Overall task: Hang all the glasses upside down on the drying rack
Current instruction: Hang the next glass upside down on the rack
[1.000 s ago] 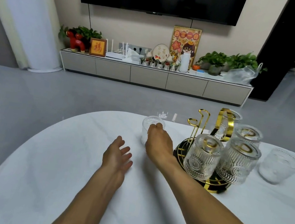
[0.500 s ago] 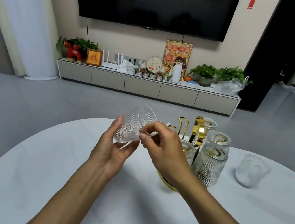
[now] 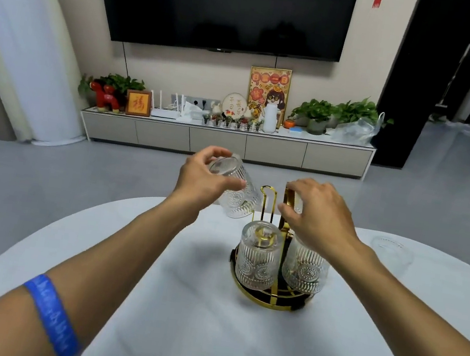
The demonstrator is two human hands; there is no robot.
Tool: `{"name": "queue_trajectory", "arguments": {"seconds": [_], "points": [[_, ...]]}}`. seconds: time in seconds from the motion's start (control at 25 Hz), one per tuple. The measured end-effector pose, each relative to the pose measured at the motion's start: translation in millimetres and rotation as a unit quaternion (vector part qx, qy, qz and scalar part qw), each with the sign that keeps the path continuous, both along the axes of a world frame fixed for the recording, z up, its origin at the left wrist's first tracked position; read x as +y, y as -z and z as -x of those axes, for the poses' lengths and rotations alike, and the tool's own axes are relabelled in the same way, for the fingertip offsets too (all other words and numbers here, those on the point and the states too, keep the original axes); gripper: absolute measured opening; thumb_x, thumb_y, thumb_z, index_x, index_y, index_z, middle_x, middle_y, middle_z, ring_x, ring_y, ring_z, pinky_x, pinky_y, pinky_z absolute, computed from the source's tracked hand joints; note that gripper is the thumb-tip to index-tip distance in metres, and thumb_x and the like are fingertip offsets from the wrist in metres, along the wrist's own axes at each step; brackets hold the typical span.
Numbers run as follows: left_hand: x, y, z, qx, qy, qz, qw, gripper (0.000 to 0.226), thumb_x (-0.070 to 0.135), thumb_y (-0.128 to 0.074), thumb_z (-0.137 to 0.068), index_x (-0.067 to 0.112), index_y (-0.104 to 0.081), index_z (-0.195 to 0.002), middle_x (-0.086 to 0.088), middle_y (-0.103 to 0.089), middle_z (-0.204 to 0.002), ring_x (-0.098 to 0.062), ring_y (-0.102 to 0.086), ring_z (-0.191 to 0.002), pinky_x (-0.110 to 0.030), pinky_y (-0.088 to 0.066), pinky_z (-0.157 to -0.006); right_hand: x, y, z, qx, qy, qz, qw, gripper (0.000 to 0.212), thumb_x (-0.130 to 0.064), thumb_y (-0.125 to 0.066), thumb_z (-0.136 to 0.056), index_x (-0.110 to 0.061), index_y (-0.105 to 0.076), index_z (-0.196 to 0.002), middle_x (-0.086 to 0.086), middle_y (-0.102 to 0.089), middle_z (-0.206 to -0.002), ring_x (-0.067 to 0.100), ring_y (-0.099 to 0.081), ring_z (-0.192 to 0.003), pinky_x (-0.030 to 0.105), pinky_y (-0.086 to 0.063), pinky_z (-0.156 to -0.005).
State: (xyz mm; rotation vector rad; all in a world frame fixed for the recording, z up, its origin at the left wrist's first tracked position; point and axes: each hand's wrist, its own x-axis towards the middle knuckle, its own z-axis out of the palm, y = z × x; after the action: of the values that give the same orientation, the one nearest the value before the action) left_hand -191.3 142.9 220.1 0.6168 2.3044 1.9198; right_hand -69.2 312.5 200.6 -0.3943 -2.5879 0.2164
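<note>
My left hand [image 3: 197, 181] grips a ribbed clear glass [image 3: 236, 199], bottom up and tilted, just left of the bare gold hook [image 3: 267, 194] of the drying rack [image 3: 267, 301]. My right hand [image 3: 317, 216] is closed over the rack's gold handle [image 3: 287, 197] at the top. Two glasses hang upside down on the near side of the rack, one at the left [image 3: 258, 259] and one at the right [image 3: 305, 270], partly under my right wrist. Another glass [image 3: 392, 255] stands upright on the table to the right of the rack.
The rack stands on a round white table [image 3: 177, 320], whose far edge runs just behind it. Beyond lie grey floor, a low TV cabinet [image 3: 226, 143] with plants and ornaments, and a wall-mounted TV.
The glass went from both hands into my left hand alone, turned bottom up and moved right, toward the rack's hook. My right hand let go of it and moved onto the rack's handle.
</note>
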Motion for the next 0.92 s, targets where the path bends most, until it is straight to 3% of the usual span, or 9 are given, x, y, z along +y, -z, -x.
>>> {"name": "queue_trajectory", "arguments": {"seconds": [0.08, 0.2, 0.36, 0.6, 0.92], "points": [[9, 7, 5, 0.029, 0.015, 0.047, 0.998, 0.059, 0.015, -0.092, -0.055, 0.033, -0.066, -0.105, 0.017, -0.058, -0.099, -0.005, -0.059, -0.091, -0.023, -0.052, -0.065, 2, 2, 0, 0.018, -0.001, -0.005, 1.000, 0.033, -0.037, -0.060, -0.088, -0.014, -0.063, -0.112, 0.005, -0.066, -0.117, 0.029, -0.053, -0.103, 0.042, -0.045, -0.080], [15, 18, 10, 0.064, 0.045, 0.099, 0.992, 0.061, 0.015, -0.092, -0.055, 0.033, -0.067, -0.108, 0.004, -0.065, -0.111, -0.015, -0.063, -0.097, -0.032, -0.056, -0.078, 3, 7, -1, 0.027, -0.006, -0.013, 1.000, 0.033, -0.036, -0.059, -0.088, -0.014, -0.063, -0.112, 0.005, -0.065, -0.118, 0.030, -0.054, -0.105, 0.044, -0.046, -0.081], [18, 31, 13, 0.103, 0.075, 0.162, 0.979, 0.062, 0.018, -0.092, -0.057, 0.031, -0.066, -0.111, 0.002, -0.062, -0.119, -0.021, -0.060, -0.103, -0.041, -0.055, -0.086, 3, 8, -2, 0.029, -0.013, -0.009, 0.999, 0.034, -0.036, -0.058, -0.089, -0.014, -0.062, -0.115, 0.005, -0.064, -0.121, 0.031, -0.053, -0.107, 0.044, -0.046, -0.083], [23, 48, 14, 0.168, 0.107, 0.251, 0.947, 0.061, 0.018, -0.090, -0.061, 0.030, -0.064, -0.115, 0.001, -0.062, -0.122, -0.021, -0.056, -0.109, -0.041, -0.051, -0.092, 4, 10, -4, 0.031, -0.014, -0.008, 0.999, 0.036, -0.036, -0.057, -0.090, -0.014, -0.060, -0.118, 0.005, -0.063, -0.124, 0.031, -0.052, -0.110, 0.045, -0.045, -0.086], [22, 59, 12, 0.175, 0.121, 0.259, 0.942, 0.061, 0.025, -0.088, -0.064, 0.032, -0.059, -0.118, 0.000, -0.063, -0.122, -0.022, -0.058, -0.109, -0.040, -0.053, -0.090, 2, 11, -3, 0.019, -0.010, 0.004, 1.000, 0.040, -0.036, -0.054, -0.092, -0.016, -0.056, -0.127, 0.002, -0.059, -0.131, 0.031, -0.048, -0.117, 0.045, -0.041, -0.090]]}}
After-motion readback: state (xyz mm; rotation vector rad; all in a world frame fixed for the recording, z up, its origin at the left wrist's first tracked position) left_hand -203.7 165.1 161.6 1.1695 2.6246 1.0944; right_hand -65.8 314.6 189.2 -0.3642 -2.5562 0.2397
